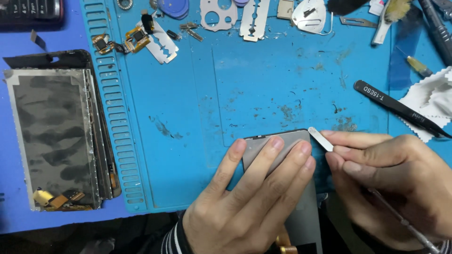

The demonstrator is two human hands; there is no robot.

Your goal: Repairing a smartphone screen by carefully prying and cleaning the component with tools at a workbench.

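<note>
A grey phone screen panel [263, 143] lies face down at the near edge of the blue work mat [263, 80]. My left hand [245, 197] presses flat on it, fingers spread across its upper half. My right hand [391, 183] grips a thin metal spudger [321, 139], whose flat tip touches the panel's upper right corner. The tool's shaft runs back under my right palm toward the lower right.
A stack of detached screen panels with foil backing [56, 131] lies at the left. Black tweezers [400, 109] and a white cloth [435, 99] sit at the right. Razor blades [162, 44], metal shields, small flex parts and brushes line the mat's far edge.
</note>
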